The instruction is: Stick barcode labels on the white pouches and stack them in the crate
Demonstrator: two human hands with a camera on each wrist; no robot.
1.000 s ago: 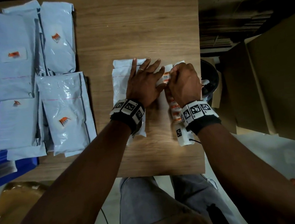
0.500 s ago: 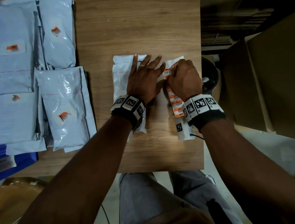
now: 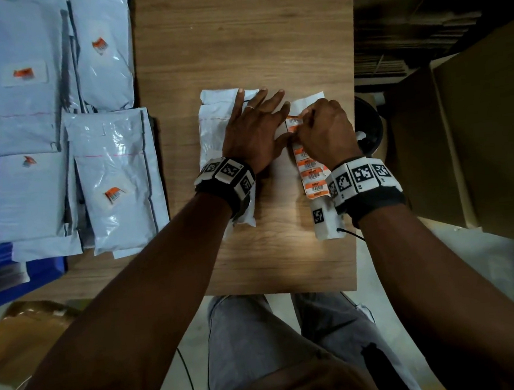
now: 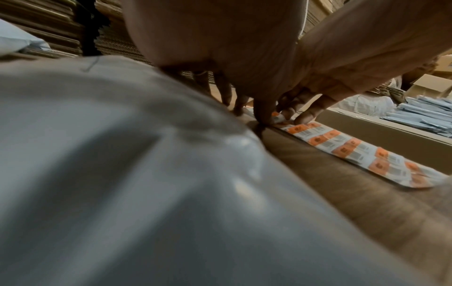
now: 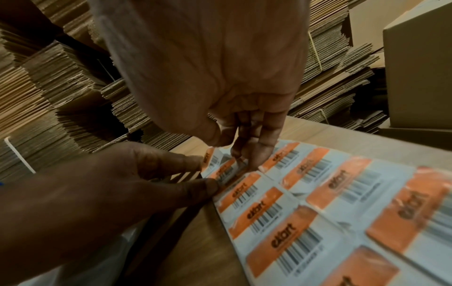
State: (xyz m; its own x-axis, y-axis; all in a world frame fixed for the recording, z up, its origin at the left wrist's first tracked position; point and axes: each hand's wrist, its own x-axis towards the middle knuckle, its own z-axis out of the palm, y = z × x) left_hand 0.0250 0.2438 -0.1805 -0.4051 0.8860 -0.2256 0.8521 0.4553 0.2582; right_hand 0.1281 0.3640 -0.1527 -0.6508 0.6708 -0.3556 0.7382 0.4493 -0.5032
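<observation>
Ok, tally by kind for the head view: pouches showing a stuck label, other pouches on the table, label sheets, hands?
Pouches showing a stuck label: 4
Pouch under the left hand, no label visible: 1
Label sheet: 1
Hands, left and right hand: 2
Total: 8

Under the right hand's fingertips (image 5: pixel 254 154) lies a label sheet (image 5: pixel 342 203) of pale blue-white backing, its labels (image 3: pixel 311 175) each an orange block with dark lettering beside black barcode stripes on white. Beneath the left hand's fingers (image 3: pixel 260 102) the pouch (image 3: pixel 213 118) is glossy white-grey with a thin pink line across it, on a table (image 3: pixel 237 42) of light brown wood grain. Behind the fingers, both wrist bands (image 3: pixel 362 177) carry black-and-white square markers over black straps.
</observation>
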